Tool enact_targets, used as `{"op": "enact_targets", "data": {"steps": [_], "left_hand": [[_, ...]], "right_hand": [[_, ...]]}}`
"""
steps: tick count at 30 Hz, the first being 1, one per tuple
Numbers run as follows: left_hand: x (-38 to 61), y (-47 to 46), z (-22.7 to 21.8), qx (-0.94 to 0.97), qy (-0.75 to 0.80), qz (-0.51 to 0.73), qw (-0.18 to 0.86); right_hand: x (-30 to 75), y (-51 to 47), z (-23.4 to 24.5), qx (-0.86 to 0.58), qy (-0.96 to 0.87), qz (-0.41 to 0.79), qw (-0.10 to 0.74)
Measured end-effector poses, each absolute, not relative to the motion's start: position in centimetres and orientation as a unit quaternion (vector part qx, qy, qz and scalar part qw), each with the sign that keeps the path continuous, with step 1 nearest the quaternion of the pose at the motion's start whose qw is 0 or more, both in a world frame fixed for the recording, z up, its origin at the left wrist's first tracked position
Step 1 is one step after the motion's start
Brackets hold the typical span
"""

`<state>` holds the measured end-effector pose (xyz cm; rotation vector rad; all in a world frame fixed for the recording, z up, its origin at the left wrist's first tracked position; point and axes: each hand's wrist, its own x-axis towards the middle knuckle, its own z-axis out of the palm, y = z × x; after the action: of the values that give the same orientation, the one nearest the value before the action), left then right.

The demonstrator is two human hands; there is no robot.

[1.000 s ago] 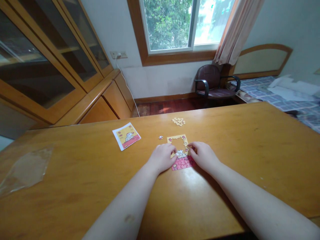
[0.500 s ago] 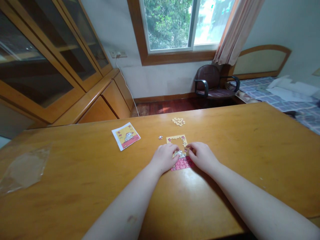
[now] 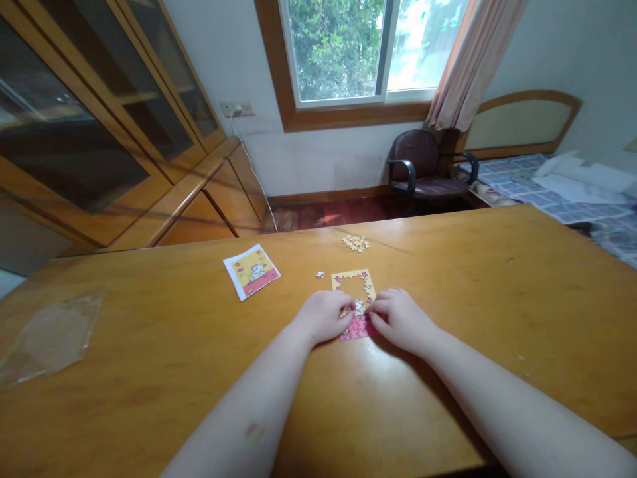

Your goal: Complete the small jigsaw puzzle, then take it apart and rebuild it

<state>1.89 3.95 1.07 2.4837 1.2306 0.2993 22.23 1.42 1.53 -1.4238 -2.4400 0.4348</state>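
Note:
A partly assembled jigsaw puzzle [image 3: 357, 326] lies flat on the table, with a yellow border, a pink lower part, white pieces in its middle and a gap showing bare wood. At its left side, my left hand [image 3: 326, 317] rests with fingers curled and thumb close to them; whatever lies between them is hidden. My right hand [image 3: 401, 320] is on the right side, fingertips pinched together over the white and pink pieces. Anything in that pinch is too small to make out. A loose puzzle piece [image 3: 319, 274] lies to the puzzle's upper left.
A pile of loose pieces [image 3: 355, 243] is near the table's far edge. To the left lie a picture card [image 3: 252, 272] with the cartoon design and a clear plastic bag [image 3: 52, 335]. Beyond the wooden table [image 3: 199, 372] stand a chair [image 3: 415, 162] and a cabinet [image 3: 149, 206].
My right hand has shifted slightly left and down over the puzzle. My left hand has moved a little left and down, its fingers more curled. The loose pieces stay put.

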Motion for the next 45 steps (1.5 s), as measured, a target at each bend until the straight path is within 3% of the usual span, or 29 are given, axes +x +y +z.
{"op": "enact_targets", "data": {"steps": [45], "left_hand": [[2.13,3.87,1.38,0.875,0.433,0.088,0.197]], "right_hand": [[22.25,1.68,1.29,-0.545,-0.817,0.140,0.123]]}}
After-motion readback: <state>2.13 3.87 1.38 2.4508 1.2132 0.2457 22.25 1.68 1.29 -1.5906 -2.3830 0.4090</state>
